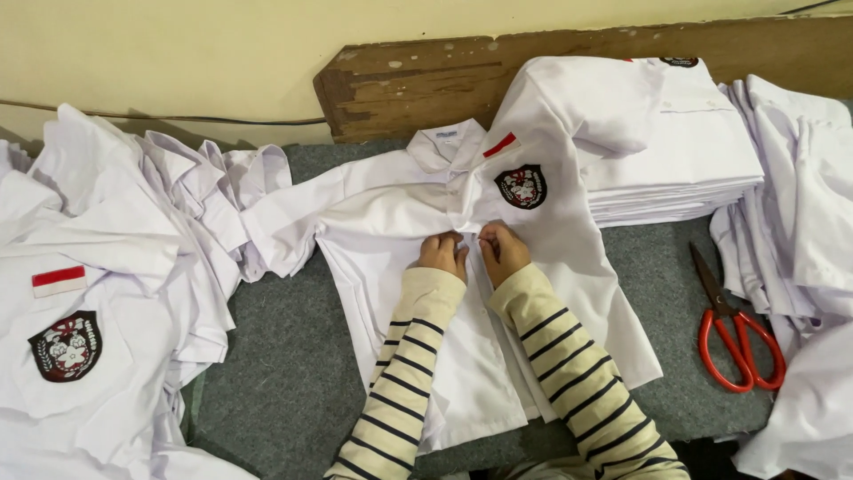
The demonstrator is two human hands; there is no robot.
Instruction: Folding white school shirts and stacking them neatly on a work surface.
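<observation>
We pinched the white school shirt (418,222) placket with left hand (442,252) and right hand (503,251); uneven pulling could crease it.

head view | 1 camera | looks steeply down, close over grey table (293,391) toward wall (178,53)

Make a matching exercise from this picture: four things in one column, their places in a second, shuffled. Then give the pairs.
1. red-handled metal scissors
2. neat stack of folded white shirts
3. loose heap of white shirts
4. spread white cotton shirt with dark round badge

A. far left
B. under both hands
C. right, on the grey felt
D. back right, by the wooden board

Pairs: 1-C, 2-D, 3-A, 4-B
</observation>
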